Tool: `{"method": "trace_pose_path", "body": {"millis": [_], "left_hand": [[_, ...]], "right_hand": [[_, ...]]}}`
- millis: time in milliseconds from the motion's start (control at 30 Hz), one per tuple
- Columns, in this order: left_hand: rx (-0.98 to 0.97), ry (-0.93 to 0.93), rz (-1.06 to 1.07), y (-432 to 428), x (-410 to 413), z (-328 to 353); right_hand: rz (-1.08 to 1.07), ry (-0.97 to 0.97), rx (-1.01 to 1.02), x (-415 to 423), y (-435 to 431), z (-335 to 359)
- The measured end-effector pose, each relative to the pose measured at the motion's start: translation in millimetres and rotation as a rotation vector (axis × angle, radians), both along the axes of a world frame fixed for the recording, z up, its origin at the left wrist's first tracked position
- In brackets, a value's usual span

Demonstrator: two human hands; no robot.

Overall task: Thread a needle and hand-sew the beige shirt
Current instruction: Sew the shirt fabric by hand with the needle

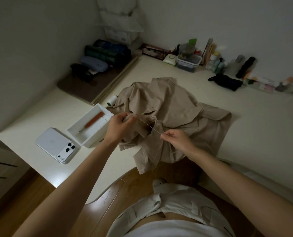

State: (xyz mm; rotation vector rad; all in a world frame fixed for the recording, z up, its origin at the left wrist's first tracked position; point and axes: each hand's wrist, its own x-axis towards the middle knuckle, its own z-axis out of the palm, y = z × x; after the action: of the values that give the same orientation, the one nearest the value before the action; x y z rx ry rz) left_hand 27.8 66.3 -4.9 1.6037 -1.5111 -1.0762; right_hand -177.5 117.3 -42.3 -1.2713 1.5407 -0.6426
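The beige shirt lies crumpled on the white table, one corner hanging over the front edge. My left hand grips a spool of pale thread at the shirt's left side. A taut strand of thread runs from the spool down to my right hand, which pinches its end together with a thin needle. Both hands hover just above the fabric.
A white tray with a red-handled seam ripper sits left of the shirt, a white phone beside it. A small white spool lies behind the tray. Boxes, bottles and pouches line the back wall.
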Motion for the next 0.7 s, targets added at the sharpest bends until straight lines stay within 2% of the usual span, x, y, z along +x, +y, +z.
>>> {"method": "trace_pose_path", "body": {"millis": [333, 500, 700], "left_hand": [[0.021, -0.014, -0.006, -4.3, -3.0, 3.2], [0.022, -0.022, -0.009, -5.1, -5.3, 5.5], [0.038, -0.016, -0.076, -2.9, -6.4, 8.5]], "right_hand": [[-0.194, 0.128, -0.029, -36.2, -30.5, 1.4], [-0.16, 0.177, 0.002, -37.1, -36.8, 2.6], [-0.059, 0.161, -0.144, -14.8, -31.7, 16.8]]}}
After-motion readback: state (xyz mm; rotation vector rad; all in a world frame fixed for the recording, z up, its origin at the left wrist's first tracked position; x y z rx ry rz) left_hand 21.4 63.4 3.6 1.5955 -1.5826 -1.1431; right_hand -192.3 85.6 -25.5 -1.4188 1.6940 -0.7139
